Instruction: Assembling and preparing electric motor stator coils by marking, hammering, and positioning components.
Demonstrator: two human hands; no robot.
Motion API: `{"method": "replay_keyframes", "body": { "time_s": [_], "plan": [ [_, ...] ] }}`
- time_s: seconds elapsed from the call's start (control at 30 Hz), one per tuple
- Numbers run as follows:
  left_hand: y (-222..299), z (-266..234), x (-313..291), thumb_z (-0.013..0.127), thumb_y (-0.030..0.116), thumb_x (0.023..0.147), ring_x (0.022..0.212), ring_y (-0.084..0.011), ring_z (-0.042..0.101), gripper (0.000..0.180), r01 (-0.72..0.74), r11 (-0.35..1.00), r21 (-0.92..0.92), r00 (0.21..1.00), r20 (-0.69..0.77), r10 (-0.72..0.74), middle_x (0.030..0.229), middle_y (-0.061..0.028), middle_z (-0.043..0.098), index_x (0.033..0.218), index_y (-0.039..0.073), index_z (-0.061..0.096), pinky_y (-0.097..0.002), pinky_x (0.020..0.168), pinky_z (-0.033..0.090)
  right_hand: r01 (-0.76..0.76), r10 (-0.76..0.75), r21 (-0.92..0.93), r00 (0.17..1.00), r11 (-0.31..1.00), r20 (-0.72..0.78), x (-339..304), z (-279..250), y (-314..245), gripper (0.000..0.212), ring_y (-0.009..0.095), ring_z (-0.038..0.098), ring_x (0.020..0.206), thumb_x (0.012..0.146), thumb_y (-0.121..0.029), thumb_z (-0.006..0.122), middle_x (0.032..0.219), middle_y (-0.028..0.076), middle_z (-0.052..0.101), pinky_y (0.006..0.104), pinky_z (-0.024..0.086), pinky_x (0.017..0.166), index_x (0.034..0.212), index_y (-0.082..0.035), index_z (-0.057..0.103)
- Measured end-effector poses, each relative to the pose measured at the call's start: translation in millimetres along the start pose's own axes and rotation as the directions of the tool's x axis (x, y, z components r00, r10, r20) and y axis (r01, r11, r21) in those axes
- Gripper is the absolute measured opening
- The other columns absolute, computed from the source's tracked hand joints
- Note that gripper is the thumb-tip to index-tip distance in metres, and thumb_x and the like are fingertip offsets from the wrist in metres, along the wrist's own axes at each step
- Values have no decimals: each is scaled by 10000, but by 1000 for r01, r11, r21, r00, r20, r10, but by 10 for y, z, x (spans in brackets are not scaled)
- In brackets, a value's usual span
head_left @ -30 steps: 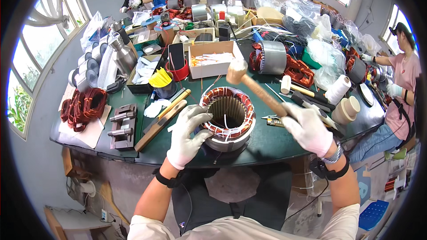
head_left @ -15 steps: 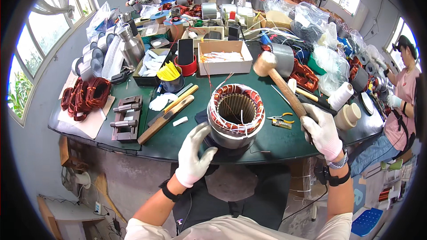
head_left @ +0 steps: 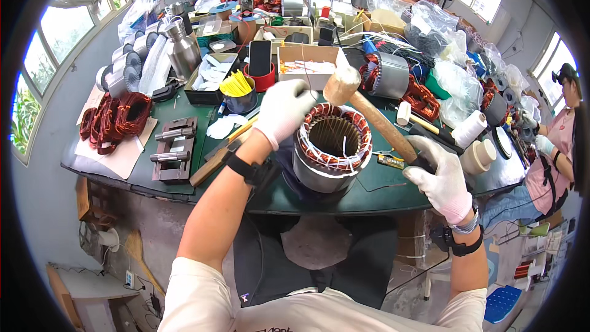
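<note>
The left arm (head_left: 212, 215) comes up from the bottom and leans to the right. Its left hand (head_left: 284, 114) is in a white glove, with the back of it facing up. The fingers bend over and point away to the right, by the far left side of the metal drum (head_left: 326, 175). The hand is partly curled. A thin wire is by the fingertips, but I cannot tell if they pinch it.

The right arm (head_left: 470, 270) comes up on the other side and leans a little left. The right hand (head_left: 439, 178), gloved too, is curled around the handle end of the wooden mallet (head_left: 381, 122). The mallet's long handle slants up and left, away from the person. Its fat head is over the far rim of the drum. I cannot tell if the two touch.

The drum stands on end near the front edge of the green counter (head_left: 393, 192), between the two arms. Its long way goes up and down, and its round open mouth faces up. Red-brown wire (head_left: 362, 128), tied with white string, goes around the mouth. Yellow strips (head_left: 236, 83) stand in a dark cup to the left, farther back.
</note>
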State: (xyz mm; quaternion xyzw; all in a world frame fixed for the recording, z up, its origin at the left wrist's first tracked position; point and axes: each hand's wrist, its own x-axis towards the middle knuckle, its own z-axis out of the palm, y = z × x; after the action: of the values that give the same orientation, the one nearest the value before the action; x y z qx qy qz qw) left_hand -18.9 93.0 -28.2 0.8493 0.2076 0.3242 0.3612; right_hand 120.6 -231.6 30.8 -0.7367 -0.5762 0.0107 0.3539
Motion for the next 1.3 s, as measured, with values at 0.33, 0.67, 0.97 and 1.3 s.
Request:
{"method": "replay_keyframes", "body": {
  "time_s": [0.33,0.67,0.97,1.3],
  "plan": [
    [-441,12,-259,623,353,1068,653,-38,482,297,374,635,-676,912,144,-383,751,53,532,1003,67,671,-218,582,408,52,-30,-86,970,995,241,399,23,-303,461,415,672,855,915,-105,719,960,269,678,404,547,817,1349,7,613],
    [-280,-206,-450,645,322,1052,721,-73,523,284,341,705,-622,932,125,-341,833,28,577,1082,40,669,-243,662,442,0,0,10,1000,1000,10,445,26,-227,418,391,677,827,932,-121,703,943,251,684,402,538,807,1335,-30,638],
    [-575,-848,-1282,657,188,988,769,-88,566,227,388,837,-386,911,27,-410,894,-27,656,1114,4,703,-260,716,473,-239,240,20,967,971,-91,52,17,308,450,341,701,907,914,-184,708,1031,215,731,393,551,866,1321,-1,650],
    [-812,-854,-1567,703,191,922,991,-377,707,244,143,896,421,990,-51,-135,1044,-202,725,1098,23,721,-443,895,553,-570,572,48,819,820,-45,-692,622,1593,387,358,731,1021,914,-145,722,1105,223,754,408,546,927,1269,4,679]
  ]
}}
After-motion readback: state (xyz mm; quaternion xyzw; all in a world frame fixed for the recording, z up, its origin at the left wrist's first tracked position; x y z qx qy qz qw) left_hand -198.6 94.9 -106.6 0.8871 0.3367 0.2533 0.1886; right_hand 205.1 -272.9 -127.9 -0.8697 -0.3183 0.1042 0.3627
